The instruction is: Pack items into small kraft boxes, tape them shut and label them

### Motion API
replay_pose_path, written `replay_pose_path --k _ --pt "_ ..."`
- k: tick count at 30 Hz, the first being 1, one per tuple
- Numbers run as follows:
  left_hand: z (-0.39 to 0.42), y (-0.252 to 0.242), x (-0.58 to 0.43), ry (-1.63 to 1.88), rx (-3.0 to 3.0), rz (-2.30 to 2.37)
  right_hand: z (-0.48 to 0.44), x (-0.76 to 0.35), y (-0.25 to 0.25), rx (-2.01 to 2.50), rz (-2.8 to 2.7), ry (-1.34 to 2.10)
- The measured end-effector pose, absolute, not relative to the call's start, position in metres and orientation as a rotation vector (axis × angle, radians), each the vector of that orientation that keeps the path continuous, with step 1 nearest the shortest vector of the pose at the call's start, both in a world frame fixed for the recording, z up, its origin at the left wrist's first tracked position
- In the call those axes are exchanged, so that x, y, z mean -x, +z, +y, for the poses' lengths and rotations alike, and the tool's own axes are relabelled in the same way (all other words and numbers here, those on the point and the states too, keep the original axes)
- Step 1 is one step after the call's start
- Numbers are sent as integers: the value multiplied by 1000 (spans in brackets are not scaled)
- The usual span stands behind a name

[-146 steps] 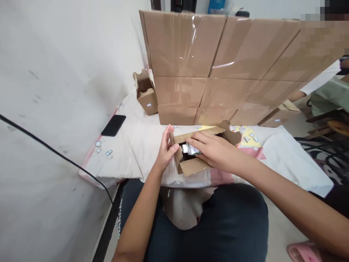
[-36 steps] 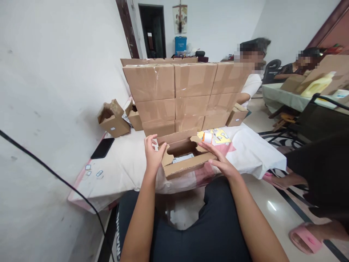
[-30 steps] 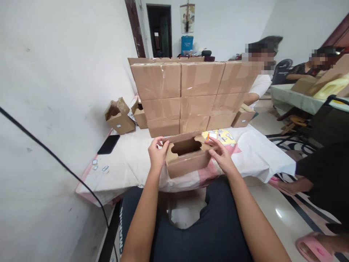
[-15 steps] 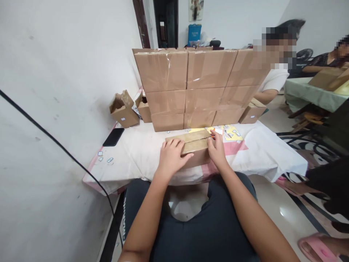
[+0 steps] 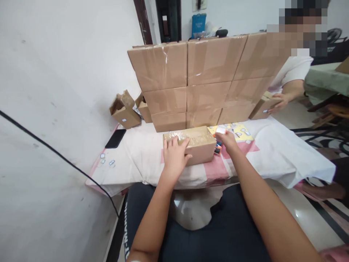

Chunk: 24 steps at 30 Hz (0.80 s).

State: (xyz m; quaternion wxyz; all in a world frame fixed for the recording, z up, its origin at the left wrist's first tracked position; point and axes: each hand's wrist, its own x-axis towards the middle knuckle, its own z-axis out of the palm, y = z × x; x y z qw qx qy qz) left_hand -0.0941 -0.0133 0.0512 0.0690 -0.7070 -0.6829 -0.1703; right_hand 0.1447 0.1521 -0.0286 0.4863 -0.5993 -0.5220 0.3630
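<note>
A small cardboard box [image 5: 201, 150] lies closed on the white-covered table [image 5: 275, 153] in front of me, with clear tape shining along its top seam. My left hand [image 5: 174, 155] rests flat on the box's left half, fingers spread over the top. My right hand [image 5: 229, 141] is at the box's right end, fingers curled around a tape dispenser [image 5: 219, 147] with a white roll and an orange and dark body.
A wall of taped cardboard boxes [image 5: 191, 72] stands behind. Two open small boxes [image 5: 124, 109] sit at the left, near a black phone [image 5: 115, 138] and loose stickers [image 5: 106, 160]. A yellow sticker sheet [image 5: 241, 131] lies right. Another person's hand [image 5: 278, 103] holds a box [image 5: 263, 105].
The box's flaps went from open to folded shut, and tape now shows on its top. My left hand moved onto the lid; my right hand moved to the box's right end.
</note>
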Motion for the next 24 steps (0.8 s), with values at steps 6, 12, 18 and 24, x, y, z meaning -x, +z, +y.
replay_pose_path --k 6,12,18,24 --pt "7 37 127 -636 2149 -2027 143 -129 -15 1276 -1442 961" --pt "-5 45 96 -1294 2321 -1641 100 -124 39 997 -1268 715" --pt "-21 49 41 -1664 2536 -1697 47 -107 74 754 -1275 918" --pt "-34 58 28 -2300 2431 -1634 30 -94 71 883 -1450 696"
